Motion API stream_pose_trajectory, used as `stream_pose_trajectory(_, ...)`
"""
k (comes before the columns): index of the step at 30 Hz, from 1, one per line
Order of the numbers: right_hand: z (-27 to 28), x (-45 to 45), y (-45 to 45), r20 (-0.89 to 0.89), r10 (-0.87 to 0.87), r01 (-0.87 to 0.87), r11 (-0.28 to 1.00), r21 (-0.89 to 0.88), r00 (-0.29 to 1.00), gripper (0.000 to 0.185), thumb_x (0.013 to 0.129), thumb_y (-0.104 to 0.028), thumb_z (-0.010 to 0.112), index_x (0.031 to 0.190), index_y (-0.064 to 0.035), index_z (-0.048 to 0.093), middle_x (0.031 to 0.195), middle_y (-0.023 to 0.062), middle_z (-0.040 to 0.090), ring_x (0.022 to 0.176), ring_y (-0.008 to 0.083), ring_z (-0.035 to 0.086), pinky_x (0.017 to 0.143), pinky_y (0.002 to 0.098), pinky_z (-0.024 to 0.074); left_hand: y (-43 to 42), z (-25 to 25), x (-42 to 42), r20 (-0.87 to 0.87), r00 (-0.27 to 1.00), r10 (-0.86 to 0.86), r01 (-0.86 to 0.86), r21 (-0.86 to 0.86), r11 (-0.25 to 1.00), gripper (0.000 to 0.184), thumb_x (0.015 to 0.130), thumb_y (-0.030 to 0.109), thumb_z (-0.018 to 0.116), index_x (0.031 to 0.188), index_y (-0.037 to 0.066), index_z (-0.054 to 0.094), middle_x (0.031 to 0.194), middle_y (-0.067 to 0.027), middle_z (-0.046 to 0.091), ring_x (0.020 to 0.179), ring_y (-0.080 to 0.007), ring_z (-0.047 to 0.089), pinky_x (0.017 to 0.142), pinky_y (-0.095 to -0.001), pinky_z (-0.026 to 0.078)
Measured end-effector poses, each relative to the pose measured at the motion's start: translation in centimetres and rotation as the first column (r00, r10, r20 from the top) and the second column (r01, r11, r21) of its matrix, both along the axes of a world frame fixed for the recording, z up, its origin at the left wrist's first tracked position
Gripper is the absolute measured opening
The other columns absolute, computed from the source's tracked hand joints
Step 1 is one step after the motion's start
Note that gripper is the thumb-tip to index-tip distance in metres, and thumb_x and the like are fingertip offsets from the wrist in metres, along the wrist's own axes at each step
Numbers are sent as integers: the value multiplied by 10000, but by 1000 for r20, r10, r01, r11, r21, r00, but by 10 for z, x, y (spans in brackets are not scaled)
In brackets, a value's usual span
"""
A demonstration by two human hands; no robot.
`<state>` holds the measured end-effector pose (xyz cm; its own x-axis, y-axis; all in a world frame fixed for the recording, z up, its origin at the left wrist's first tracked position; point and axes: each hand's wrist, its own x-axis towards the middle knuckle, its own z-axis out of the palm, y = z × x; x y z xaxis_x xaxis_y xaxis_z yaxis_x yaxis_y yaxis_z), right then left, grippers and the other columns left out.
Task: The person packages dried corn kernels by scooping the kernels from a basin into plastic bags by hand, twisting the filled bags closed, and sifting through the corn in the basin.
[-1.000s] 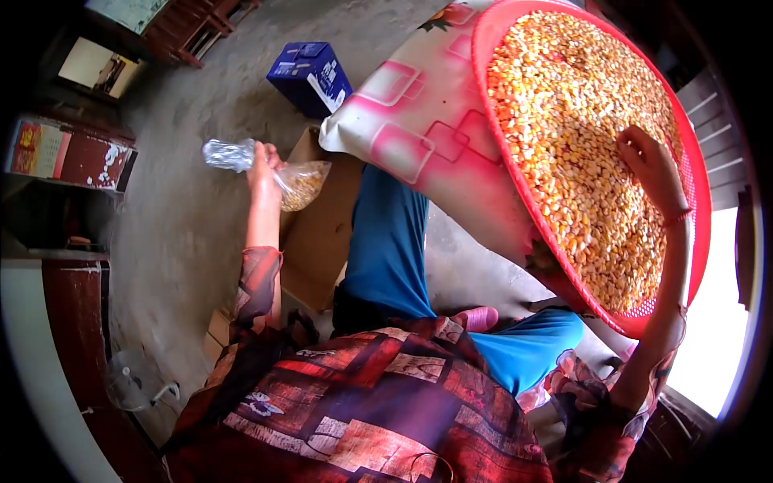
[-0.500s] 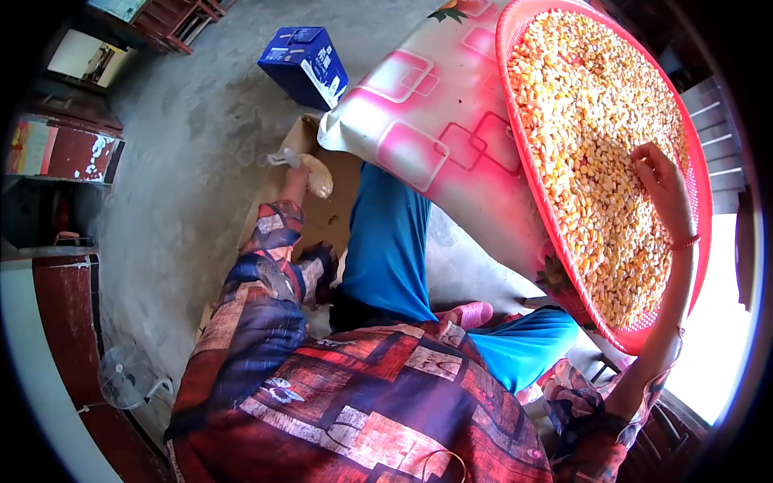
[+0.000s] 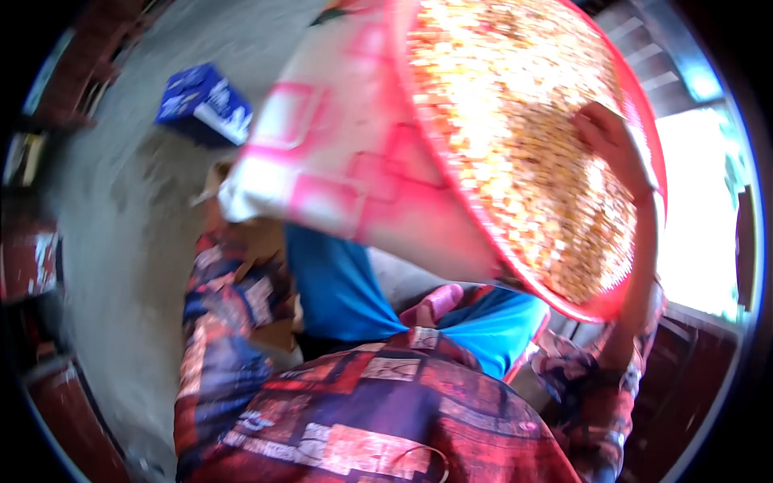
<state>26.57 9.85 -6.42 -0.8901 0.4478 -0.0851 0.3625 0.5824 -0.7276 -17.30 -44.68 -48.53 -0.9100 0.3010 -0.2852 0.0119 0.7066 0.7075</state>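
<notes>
My right hand (image 3: pixel 605 138) is over the shelled corn (image 3: pixel 515 153) heaped in a round red plastic basket (image 3: pixel 459 189). Its fingers are bent and drawn together at the kernels; motion blur hides what is between them. At the far left, my left hand (image 3: pixel 214 216) reaches down beside the corner of the table cover, above an open cardboard box (image 3: pixel 270 237). Blur smears its fingers, and a pale thing beside it cannot be made out.
A pink and white patterned cover (image 3: pixel 322 161) lies under the basket and hangs toward my knees. On the concrete floor stands a blue carton (image 3: pixel 205 105). A pink slipper (image 3: pixel 439 304) shows between my blue trouser legs. Dark red furniture (image 3: pixel 32 262) lines the left side.
The view has swung, shifting everything leftward and blurring it. My left hand, earlier plainly gripping a small clear bag with pale contents, is now smeared and lower beside the cover. My right hand stays at the corn.
</notes>
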Motion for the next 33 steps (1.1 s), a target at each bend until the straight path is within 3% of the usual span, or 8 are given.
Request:
stream_pose_trajectory(6,6,-1,-1,33,1,-6,989,147,999,197,827,-230,550,902,-52,592,664,41,591,593,66,551,514,234,442,25,-18,-37,245,959,141,-213,298,931,195,811,128,467,959,45,563,657,-83,530,531,-169,504,460,-288,401)
stream_pose_trajectory(11,7,0,2,36,72,-80,906,416,997,193,780,-261,541,903,-129,605,701,65,618,652,209,593,639,343,460,27,2,-45,399,875,275,-462,512,724,210,814,112,465,993,46,553,692,-81,542,563,-162,517,480,-276,417)
stream_pose_trajectory(15,9,0,-2,60,70,-91,858,506,996,152,771,-237,525,829,-111,587,700,68,613,648,197,589,640,345,461,17,41,-56,374,870,320,-492,693,527,227,816,98,464,1021,46,544,720,-80,552,588,-157,526,496,-267,429)
stream_pose_trajectory(18,10,0,-5,87,75,-108,865,489,993,163,769,-239,523,827,-101,586,690,70,607,662,202,588,658,344,468,32,113,-63,164,896,413,-364,804,470,240,817,88,463,1042,46,538,741,-79,559,606,-153,534,509,-260,439)
stream_pose_trajectory(20,12,-1,-7,160,63,-135,860,492,985,172,781,-237,524,869,-98,576,731,96,610,717,218,592,678,349,468,61,197,-51,8,853,521,-345,758,553,298,819,63,468,1114,49,502,1029,-108,540,858,-178,541,678,-260,457)
stream_pose_trajectory(24,14,-2,-13,165,79,-149,870,471,983,170,764,-227,529,852,-88,572,788,121,616,770,268,592,699,376,460,124,323,-23,-333,854,400,25,793,608,360,811,44,515,1168,54,472,1154,-94,487,984,-162,489,773,-254,404)
stream_pose_trajectory(30,6,-2,-9,57,137,-148,857,493,989,184,709,-207,537,846,-102,599,806,112,618,793,280,585,700,377,461,263,459,98,-598,799,-65,482,572,664,211,855,88,481,1042,54,573,1023,-33,579,867,-103,531,709,-200,403)
stream_pose_trajectory(33,-4,-5,-4,27,165,-155,841,518,986,196,749,-236,520,873,-94,574,740,119,609,723,285,592,660,390,467,329,489,166,-626,599,-499,772,283,570,183,859,107,486,989,29,588,965,-41,592,807,-114,552,676,-211,430)
